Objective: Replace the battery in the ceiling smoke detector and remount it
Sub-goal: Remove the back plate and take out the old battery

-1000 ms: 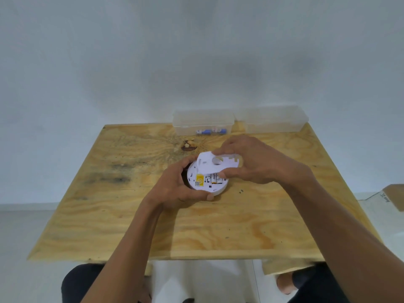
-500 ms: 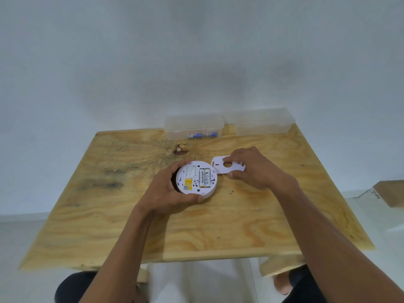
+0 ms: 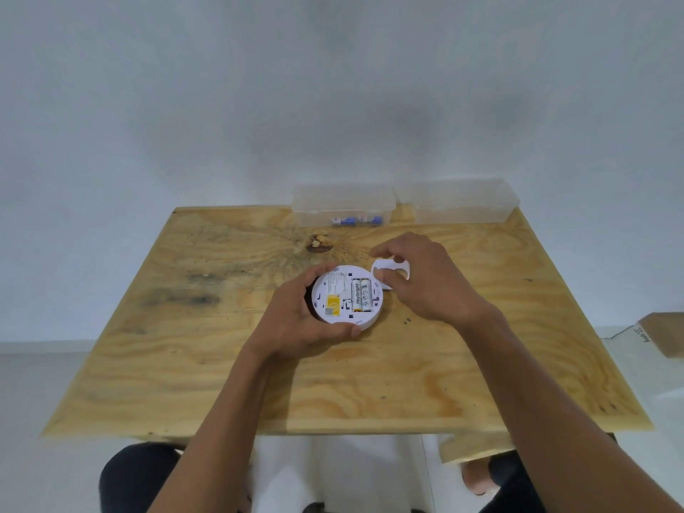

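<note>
The round white smoke detector (image 3: pixel 335 295) lies back-up on the wooden table (image 3: pixel 177 338), near the middle. My left hand (image 3: pixel 292 322) grips its left and front rim. Two white batteries (image 3: pixel 361 300) sit side by side in its open compartment, beside a yellow label. The white mounting plate (image 3: pixel 389 267) lies flat on the table just right of the detector. My right hand (image 3: pixel 431 281) hovers over that plate with fingers spread and arched, the thumb close to the detector's right edge.
Two clear plastic boxes stand at the table's far edge: the left box (image 3: pixel 342 201) holds blue-tipped batteries (image 3: pixel 355 220), and the right box (image 3: pixel 462 201) looks bare inside. A cardboard piece (image 3: pixel 666 333) lies on the floor to the right.
My right hand lifted the mounting plate off the detector, set it on the table to the right and opened over it. My left hand kept hold of the detector.
</note>
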